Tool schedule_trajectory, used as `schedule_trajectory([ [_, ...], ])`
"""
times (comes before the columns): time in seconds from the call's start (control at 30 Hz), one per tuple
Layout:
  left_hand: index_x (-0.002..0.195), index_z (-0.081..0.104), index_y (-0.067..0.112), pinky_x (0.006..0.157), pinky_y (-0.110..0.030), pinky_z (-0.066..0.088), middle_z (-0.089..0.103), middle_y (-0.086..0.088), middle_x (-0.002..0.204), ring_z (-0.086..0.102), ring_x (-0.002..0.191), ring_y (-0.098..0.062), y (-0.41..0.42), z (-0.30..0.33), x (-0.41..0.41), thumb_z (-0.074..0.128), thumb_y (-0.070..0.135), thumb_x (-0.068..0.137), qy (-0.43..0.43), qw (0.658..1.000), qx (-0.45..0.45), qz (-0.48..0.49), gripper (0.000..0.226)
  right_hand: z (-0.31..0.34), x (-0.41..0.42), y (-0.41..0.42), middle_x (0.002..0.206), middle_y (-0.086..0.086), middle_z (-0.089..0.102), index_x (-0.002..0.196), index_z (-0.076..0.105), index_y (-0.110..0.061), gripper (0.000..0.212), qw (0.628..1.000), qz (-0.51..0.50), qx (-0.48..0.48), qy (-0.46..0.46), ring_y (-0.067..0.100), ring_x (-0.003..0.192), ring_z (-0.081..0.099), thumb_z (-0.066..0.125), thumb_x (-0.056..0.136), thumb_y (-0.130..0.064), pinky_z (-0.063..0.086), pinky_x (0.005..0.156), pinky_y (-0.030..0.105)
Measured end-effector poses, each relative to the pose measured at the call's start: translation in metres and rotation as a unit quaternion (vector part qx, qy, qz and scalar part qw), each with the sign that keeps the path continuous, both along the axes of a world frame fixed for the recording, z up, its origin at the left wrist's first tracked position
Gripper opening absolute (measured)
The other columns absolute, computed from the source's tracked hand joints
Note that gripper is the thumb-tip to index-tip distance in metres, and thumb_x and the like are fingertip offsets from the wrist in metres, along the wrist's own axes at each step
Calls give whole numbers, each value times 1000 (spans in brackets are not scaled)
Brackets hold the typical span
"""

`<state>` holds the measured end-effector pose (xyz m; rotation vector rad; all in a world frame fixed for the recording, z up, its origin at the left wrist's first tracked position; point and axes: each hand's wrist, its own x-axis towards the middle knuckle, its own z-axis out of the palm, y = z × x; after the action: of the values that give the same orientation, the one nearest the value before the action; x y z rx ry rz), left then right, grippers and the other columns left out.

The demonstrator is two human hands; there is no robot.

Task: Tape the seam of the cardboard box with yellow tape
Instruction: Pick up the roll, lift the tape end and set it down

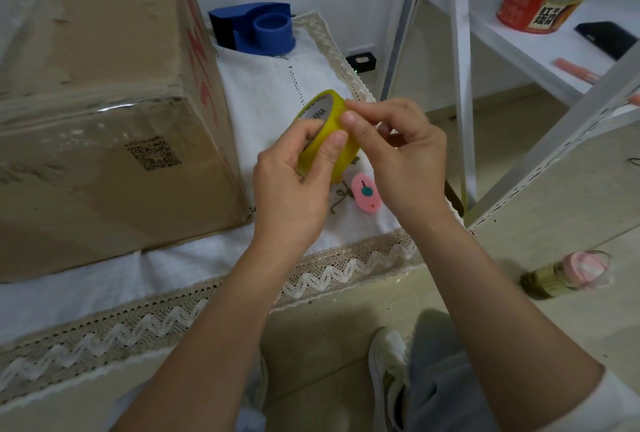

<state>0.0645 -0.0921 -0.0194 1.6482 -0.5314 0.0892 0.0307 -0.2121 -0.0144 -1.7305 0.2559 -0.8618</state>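
Note:
A large cardboard box (104,113) with a QR label and clear tape on its top edge fills the left of the table. To its right I hold a roll of yellow tape (332,113) above the white cloth. My left hand (294,182) grips the roll from below, thumb and fingers around its band. My right hand (405,158) touches the roll's outer face with thumb and fingertips at the upper right edge. No loose end of tape is visible.
A blue tape dispenser (256,28) stands behind the roll by the wall. A small pink cutter (366,192) lies on the lace-edged tablecloth (173,314) under my hands. A white shelf (519,44) with a noodle cup stands right; a bottle (568,274) lies on the floor.

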Motion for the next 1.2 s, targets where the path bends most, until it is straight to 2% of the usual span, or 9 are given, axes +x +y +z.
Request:
schedule_trajectory([
  [0.13,92,69,21,66,-51,57,69,7,75,68,73,-21,1,-3,1,64,37,93,-15,1000,7,-10,18,1,-2,0,83,-1,67,88,73,-20,3,1000,-16,-20,-12,2,76,60,73,87,-17,43,68,12],
  [0.27,86,66,29,88,-59,50,64,22,73,61,83,-17,1,-8,2,61,48,89,-48,996,68,-28,20,-1,-3,-5,89,4,67,85,67,-30,11,998,-55,-15,-31,12,82,63,69,90,-21,51,73,24],
  [0.4,85,67,27,63,-33,50,60,16,67,56,67,-5,-2,-5,-6,63,40,92,-18,999,29,-28,15,-1,-4,-6,84,1,69,87,69,-26,6,996,-72,-33,-36,14,79,65,69,90,-21,52,71,30],
  [0.57,76,63,30,61,-37,50,59,0,70,54,65,-11,7,0,6,58,40,95,64,996,-29,57,22,8,-6,-22,70,-13,60,84,57,-34,18,989,-139,-24,-49,10,68,60,61,96,-21,56,70,41],
  [0.73,82,61,27,55,-21,44,57,3,69,52,63,-9,7,2,1,57,30,98,19,1000,13,-1,18,4,-6,-20,90,-7,69,98,68,-27,7,999,-43,-12,30,8,84,64,61,96,-29,53,75,25],
  [0.8,84,62,26,57,-33,48,59,-1,70,58,64,-19,2,1,-4,58,29,98,9,1000,23,-17,15,2,-3,-14,104,-3,71,101,71,-31,13,997,2,2,74,10,97,65,61,95,-37,52,83,21],
  [0.93,88,63,17,60,-52,53,63,-16,79,63,72,-40,2,-2,-3,58,32,96,-1,1000,13,-29,18,6,-1,-12,100,-5,72,85,74,-39,5,995,24,48,87,11,94,63,72,87,-35,48,81,17],
  [1.1,89,64,18,56,-42,50,60,2,73,60,68,-24,3,-4,-3,58,34,95,-11,999,45,-28,18,2,1,-15,92,5,75,83,75,-28,2,996,1,59,70,20,89,69,76,85,-26,56,86,34],
  [1.2,88,64,20,57,-35,48,59,11,71,55,64,-9,3,-4,-3,57,35,94,-4,999,45,-30,18,-2,2,-17,84,0,73,86,75,-22,5,998,-34,4,55,13,77,66,74,86,-27,55,76,31],
])
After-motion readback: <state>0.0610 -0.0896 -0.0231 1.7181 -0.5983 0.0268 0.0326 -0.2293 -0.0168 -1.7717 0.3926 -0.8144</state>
